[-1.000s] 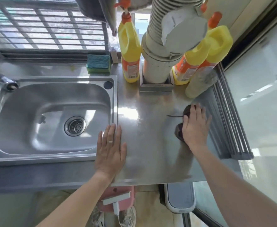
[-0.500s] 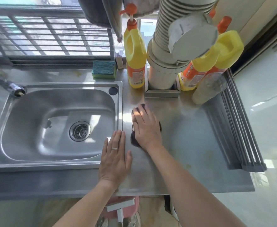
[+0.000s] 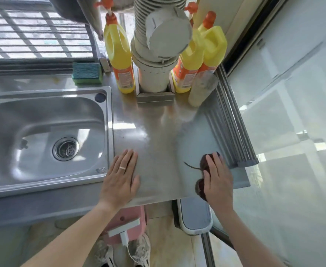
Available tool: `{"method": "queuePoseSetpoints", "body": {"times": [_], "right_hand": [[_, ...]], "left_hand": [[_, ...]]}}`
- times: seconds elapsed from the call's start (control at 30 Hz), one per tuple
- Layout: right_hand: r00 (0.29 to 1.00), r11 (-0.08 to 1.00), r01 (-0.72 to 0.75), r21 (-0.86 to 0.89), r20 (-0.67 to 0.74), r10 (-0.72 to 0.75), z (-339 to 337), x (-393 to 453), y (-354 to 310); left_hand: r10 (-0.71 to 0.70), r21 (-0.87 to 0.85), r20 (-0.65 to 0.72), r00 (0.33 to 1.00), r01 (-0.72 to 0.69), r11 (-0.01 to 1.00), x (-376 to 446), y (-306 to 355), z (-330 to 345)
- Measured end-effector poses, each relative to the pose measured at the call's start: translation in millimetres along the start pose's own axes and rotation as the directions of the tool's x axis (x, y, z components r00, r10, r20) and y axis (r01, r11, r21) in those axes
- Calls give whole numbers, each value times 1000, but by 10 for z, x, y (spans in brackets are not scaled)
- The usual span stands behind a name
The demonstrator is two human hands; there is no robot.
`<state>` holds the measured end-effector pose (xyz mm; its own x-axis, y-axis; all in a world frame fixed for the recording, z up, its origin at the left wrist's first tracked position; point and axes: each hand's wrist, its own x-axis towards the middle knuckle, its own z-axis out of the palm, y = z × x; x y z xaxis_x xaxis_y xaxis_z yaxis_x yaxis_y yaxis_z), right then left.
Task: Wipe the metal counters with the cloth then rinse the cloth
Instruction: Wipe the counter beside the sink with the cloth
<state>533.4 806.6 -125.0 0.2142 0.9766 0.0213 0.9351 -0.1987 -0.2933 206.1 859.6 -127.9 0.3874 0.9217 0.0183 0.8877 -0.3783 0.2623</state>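
Note:
A dark maroon cloth (image 3: 201,186) lies on the metal counter (image 3: 158,143) near its front right corner, mostly hidden under my right hand (image 3: 217,180). That hand presses flat on the cloth with straight fingers. A thin dark thread trails left from the cloth. My left hand (image 3: 120,179) rests flat on the counter beside the sink's right rim, a ring on one finger, holding nothing. The steel sink (image 3: 10,122) fills the left side, with its drain in the middle.
Three yellow detergent bottles (image 3: 119,54) and a cloudy bottle (image 3: 200,89) stand at the back around a white ribbed duct (image 3: 154,70). A green sponge (image 3: 86,72) sits behind the sink. A rolled steel rack (image 3: 231,128) lines the counter's right edge.
My right hand has swept the cloth from beside the sink across to the counter's front right corner. My left hand has stayed flat in place.

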Motion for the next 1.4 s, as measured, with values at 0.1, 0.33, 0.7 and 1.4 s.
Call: {"method": "queuePoseSetpoints", "body": {"times": [0.1,0.33,0.7,1.4], "right_hand": [[975,977,-214,-8,-72,213,56,-191,-123],[972,976,-218,-12,-92,216,274,639,-613],[932,861,309,404,52,-359,595,991,-1991],[990,999,-39,-24,-133,36,512,1236,-1258]], "left_hand": [[-2,5,31,1000,2,1000,21,7,-5],[-27,-1,37,999,27,1000,34,43,-39],[-88,-92,-15,996,86,992,28,33,-53],[-87,-95,-27,996,84,992,41,34,-50]]}}
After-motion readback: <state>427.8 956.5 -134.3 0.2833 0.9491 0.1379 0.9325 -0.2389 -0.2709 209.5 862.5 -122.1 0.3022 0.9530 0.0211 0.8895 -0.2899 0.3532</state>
